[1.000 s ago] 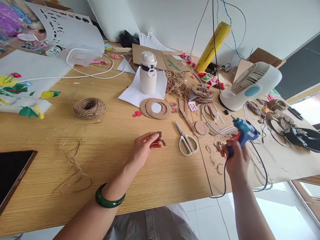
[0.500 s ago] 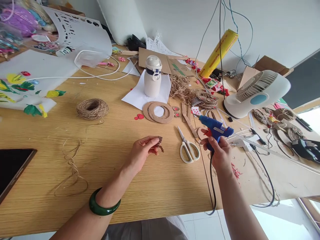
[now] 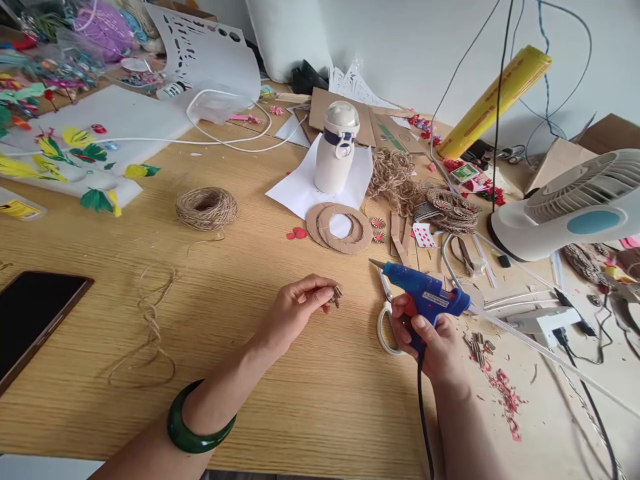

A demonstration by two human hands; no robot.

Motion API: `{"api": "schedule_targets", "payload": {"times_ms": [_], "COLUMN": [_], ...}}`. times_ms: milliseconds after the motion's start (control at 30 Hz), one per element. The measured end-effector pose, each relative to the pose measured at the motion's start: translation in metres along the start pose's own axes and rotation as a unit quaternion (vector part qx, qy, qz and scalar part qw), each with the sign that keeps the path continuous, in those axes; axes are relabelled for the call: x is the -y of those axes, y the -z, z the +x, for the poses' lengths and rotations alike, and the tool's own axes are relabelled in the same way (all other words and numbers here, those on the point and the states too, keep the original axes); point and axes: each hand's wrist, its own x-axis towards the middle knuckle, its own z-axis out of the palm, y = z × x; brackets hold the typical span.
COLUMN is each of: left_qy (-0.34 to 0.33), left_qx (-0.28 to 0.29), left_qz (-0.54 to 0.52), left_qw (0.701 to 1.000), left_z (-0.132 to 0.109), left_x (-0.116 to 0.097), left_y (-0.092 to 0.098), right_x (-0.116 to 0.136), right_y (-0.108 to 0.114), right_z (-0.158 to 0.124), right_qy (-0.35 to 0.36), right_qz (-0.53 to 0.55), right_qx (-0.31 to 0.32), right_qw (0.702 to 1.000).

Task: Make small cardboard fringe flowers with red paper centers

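Between thumb and fingers, my left hand (image 3: 306, 301) pinches a small strip of brown corrugated cardboard (image 3: 337, 295). My right hand (image 3: 431, 337) is wrapped round the handle of a blue hot glue gun (image 3: 425, 288), its metal nozzle pointing left toward the strip but apart from it. A clear glue stick (image 3: 515, 330) runs out of the gun's back. White-handled scissors (image 3: 384, 330) lie on the table, partly hidden behind the gun and my right hand. Beyond my hands lie cardboard rings (image 3: 324, 233) and two round corrugated pieces with red centres (image 3: 379, 230).
A ball of twine (image 3: 207, 208) sits at left with a loose strand trailing forward. A white bottle (image 3: 334, 157) stands on paper behind the rings. A white fan (image 3: 570, 207) is at right, a phone (image 3: 43, 320) at far left. Red paper scraps (image 3: 505, 393) lie near my right forearm.
My right hand has brought the glue gun closer to my left hand, and the gun now covers part of the scissors. The strip is turned in my left fingers. The view has shifted to the right.
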Motion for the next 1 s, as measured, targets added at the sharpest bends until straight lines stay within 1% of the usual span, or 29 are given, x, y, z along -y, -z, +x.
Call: {"api": "schedule_targets", "payload": {"times_ms": [67,200,300,467,533,667,767,867,1000], "left_qy": [0.007,0.049,0.066,0.106,0.119,0.132,0.144,0.151,0.143], "left_qx": [0.006,0.016,0.016,0.007,0.005,-0.004,0.009,0.017,-0.001], "left_qz": [-0.004,-0.043,-0.079,-0.159,-0.187,-0.215,-0.221,-0.224,-0.231], "left_qw": [1.0,0.998,0.995,0.982,0.975,0.968,0.964,0.963,0.962], "left_z": [0.0,0.0,0.001,0.002,0.003,0.004,0.004,0.004,0.005], "left_x": [0.0,-0.001,-0.003,-0.006,-0.006,-0.005,-0.004,-0.004,-0.005], "left_y": [-0.001,-0.003,-0.004,-0.004,-0.004,-0.002,0.0,-0.001,-0.002], "right_x": [-0.003,-0.007,-0.009,-0.011,-0.011,-0.011,-0.012,-0.011,-0.01], "right_y": [0.001,0.0,-0.003,-0.007,-0.007,-0.009,-0.011,-0.012,-0.013], "right_z": [-0.002,-0.005,-0.008,-0.013,-0.014,-0.015,-0.016,-0.016,-0.016], "right_qy": [-0.015,-0.041,-0.048,-0.061,-0.066,-0.053,-0.047,-0.064,-0.076], "right_qz": [0.001,0.003,0.004,0.01,0.011,0.01,0.008,0.0,-0.002], "right_qx": [0.014,0.04,0.049,0.093,0.093,0.089,0.1,0.096,0.085], "right_qw": [1.0,0.998,0.998,0.994,0.993,0.995,0.994,0.993,0.993]}}
